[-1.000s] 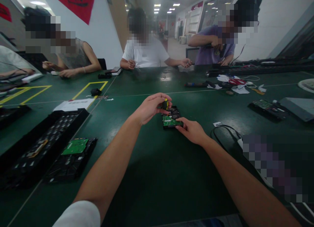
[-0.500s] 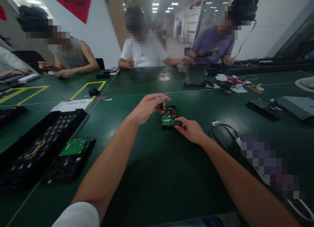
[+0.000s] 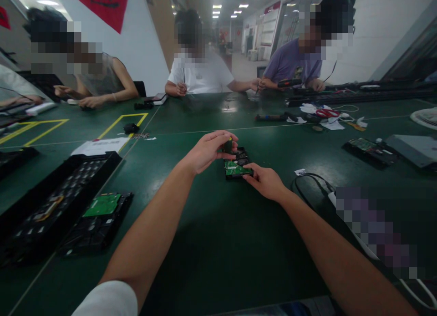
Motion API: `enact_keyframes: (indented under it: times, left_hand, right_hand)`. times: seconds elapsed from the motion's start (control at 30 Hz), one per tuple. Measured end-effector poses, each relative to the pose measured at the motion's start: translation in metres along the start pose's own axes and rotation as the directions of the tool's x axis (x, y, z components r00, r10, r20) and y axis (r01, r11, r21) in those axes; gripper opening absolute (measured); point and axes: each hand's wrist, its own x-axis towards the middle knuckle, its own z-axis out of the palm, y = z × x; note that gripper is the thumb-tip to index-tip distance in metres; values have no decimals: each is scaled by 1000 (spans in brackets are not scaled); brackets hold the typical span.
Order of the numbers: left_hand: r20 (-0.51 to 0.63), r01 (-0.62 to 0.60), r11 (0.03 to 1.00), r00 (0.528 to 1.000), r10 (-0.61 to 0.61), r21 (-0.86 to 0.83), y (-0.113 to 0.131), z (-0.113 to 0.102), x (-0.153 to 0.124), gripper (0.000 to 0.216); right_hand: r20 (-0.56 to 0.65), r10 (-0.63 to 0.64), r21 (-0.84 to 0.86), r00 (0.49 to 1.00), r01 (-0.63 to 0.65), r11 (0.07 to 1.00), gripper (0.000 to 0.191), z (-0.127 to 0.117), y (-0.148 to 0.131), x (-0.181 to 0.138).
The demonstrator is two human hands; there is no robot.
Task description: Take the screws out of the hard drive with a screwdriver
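A hard drive (image 3: 235,168) with a green circuit board lies on the dark green table in front of me. My left hand (image 3: 212,150) is closed around the handle of a short black-and-yellow screwdriver (image 3: 227,145), held upright over the drive's far left part. Its tip is hidden, so I cannot tell whether it touches a screw. My right hand (image 3: 266,181) grips the near right corner of the drive, thumb and fingers on its edge.
To the left lie a long black tray (image 3: 73,188) and another drive (image 3: 99,220) with a green board. On the right are a third drive (image 3: 370,151), a grey metal box (image 3: 414,148) and a cable (image 3: 312,174). Several people sit across the table.
The fingers of my left hand have curled further round the screwdriver handle, which shows less yellow now. My right hand and the hard drive have stayed in place.
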Motion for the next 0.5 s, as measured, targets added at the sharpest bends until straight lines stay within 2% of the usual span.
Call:
enact_keyframes:
  times: [0.23, 0.4, 0.5]
  left_hand:
    - [-13, -41, 985, 999, 44, 165, -2, 0, -1, 29]
    - [-8, -7, 987, 1000, 9, 162, 0, -1, -2, 32]
    - [-20, 38, 994, 999, -36, 99, 0, 1, -2, 29]
  right_hand:
    - [-4, -14, 0, 1000, 14, 1000, 37, 2, 2, 1]
    - [-5, -15, -4, 1000, 15, 1000, 36, 3, 2, 1]
    - [-8, -9, -12, 1000, 9, 1000, 36, 3, 1, 1]
